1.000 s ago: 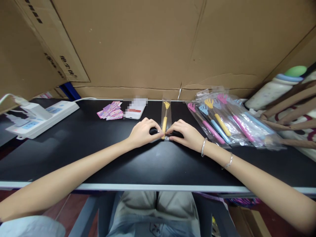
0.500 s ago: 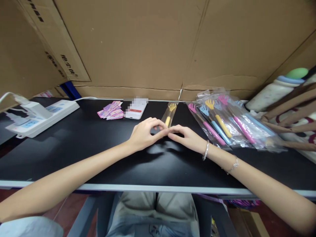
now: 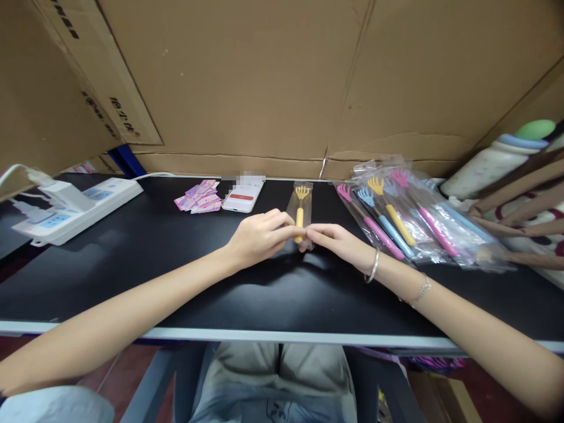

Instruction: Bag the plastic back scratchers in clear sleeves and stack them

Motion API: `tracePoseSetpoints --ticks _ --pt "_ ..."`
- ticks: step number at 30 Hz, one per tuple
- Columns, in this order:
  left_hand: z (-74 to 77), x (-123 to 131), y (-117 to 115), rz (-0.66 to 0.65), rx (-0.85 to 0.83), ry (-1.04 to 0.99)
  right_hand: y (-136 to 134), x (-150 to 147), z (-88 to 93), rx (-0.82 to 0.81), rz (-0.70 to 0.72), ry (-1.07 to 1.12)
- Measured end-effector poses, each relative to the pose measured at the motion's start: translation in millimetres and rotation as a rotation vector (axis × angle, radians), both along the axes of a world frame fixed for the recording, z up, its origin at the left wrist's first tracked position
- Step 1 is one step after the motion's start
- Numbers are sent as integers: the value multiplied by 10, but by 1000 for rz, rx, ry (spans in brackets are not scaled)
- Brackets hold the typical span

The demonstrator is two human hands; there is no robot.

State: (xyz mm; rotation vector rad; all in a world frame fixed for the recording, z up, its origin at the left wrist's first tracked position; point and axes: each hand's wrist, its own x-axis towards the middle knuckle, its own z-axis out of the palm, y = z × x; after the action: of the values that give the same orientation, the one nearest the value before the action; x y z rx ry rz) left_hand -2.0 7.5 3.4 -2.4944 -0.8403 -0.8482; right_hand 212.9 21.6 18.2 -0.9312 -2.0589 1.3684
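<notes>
A yellow back scratcher (image 3: pixel 300 215) with a claw-shaped head lies in a clear plastic sleeve (image 3: pixel 307 207), its head pointing away from me. My left hand (image 3: pixel 263 236) is closed around the handle's lower end from the left, thumb across it and a fingertip showing beneath. From the right, my right hand (image 3: pixel 338 242) pinches the sleeve's near right corner between thumb and fingers. The fingertips of both hands almost meet there. To the right of my hands lie several bagged back scratchers in pink (image 3: pixel 383 237), blue (image 3: pixel 393 235) and yellow (image 3: pixel 400 224), partly overlapping.
Purple-pink printed cards (image 3: pixel 199 197) and a white phone (image 3: pixel 244 195) rest at the back of the black table (image 3: pixel 198 299). A power strip (image 3: pixel 83 211) is at left. A bottle (image 3: pixel 491 167) and a bag with brown straps (image 3: pixel 537 205) stand at right, with cardboard walls (image 3: pixel 247 82) behind.
The yellow back scratcher has turned from slanting right to nearly straight, and more of its handle shows. My right hand has shifted slightly right, its fingers now closed on the sleeve's corner.
</notes>
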Motion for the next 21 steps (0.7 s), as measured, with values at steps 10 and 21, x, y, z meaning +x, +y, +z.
tracePoseSetpoints --ticks 10,21 --pt "34 -6 -21 -18 -41 33 27 36 -37 -61 23 -54" --pt "11 -3 -21 -67 -30 184 -34 51 64 300 -144 -580"
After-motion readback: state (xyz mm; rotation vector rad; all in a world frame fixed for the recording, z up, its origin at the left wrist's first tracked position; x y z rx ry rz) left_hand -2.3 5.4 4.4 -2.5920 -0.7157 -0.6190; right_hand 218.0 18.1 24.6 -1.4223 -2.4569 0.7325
